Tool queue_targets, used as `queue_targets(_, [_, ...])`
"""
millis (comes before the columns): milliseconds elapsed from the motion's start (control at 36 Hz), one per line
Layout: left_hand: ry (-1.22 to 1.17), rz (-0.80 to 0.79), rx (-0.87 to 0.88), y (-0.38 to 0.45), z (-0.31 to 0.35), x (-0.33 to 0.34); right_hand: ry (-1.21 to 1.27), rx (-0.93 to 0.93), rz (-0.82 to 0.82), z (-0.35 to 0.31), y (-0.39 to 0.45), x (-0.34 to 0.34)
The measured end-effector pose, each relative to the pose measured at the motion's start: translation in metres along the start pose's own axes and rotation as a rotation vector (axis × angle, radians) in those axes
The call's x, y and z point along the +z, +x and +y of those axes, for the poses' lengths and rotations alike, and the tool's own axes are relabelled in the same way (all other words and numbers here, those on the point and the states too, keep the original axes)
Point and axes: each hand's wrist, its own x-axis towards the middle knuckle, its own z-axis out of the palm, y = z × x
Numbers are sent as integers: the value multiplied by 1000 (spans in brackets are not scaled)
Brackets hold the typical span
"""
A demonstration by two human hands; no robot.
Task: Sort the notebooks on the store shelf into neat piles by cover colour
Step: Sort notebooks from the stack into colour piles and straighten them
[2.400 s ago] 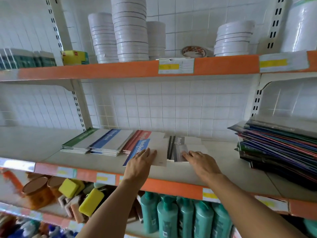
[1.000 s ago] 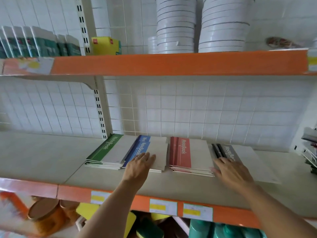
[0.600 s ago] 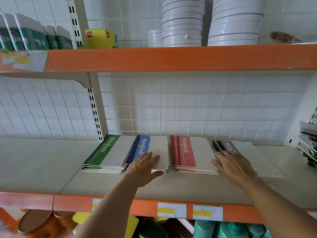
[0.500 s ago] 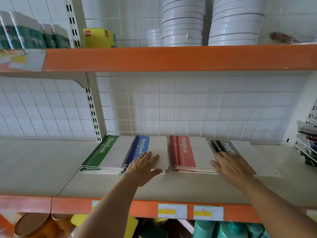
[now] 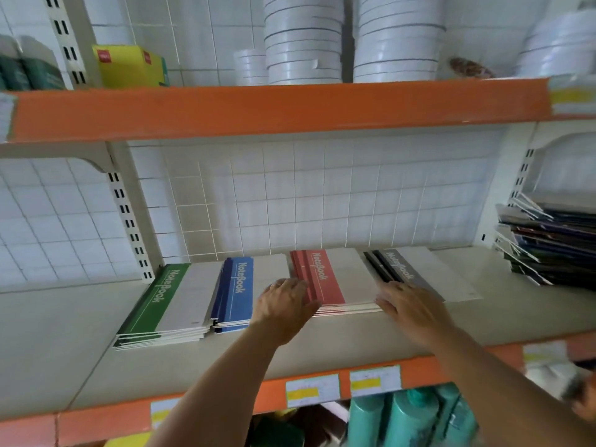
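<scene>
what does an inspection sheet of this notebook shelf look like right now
surface: beige shelf with orange front edge
job's things: green pile, blue pile, red pile, grey pile, side by side
clutter: mixed dark stack at far right
hands: left hand at red pile's left edge, right hand at its right front corner, fingers straight
cables: nothing seen
surroundings: white tape rolls, yellow box above; teal bottles below

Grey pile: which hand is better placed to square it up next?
Probably the right hand: it lies flat at the grey pile's near corner, while the left hand sits between the blue and red piles.
</scene>
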Motion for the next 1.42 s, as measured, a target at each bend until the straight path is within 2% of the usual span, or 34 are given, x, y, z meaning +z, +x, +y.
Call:
queue_targets(139, [15,2,80,6,33,2,-15,82,-66,11,-25,-18])
queue_targets(389, [35,-5,218,19,116,16,-50,176,-77,73,-80,-33])
queue_targets(806, [10,16,277,16,311,20,-54,326,-76,237,-200,-77])
queue_targets(944, [25,38,297,25,369,10,-63,342,-11,290,-226,-96])
queue_targets(1111, [31,36,355,46,417,3,-95,372,18,338,-232,-109])
queue_targets(1417, [22,178,403,129,478,-1,-106,454,79,410,-186,-124])
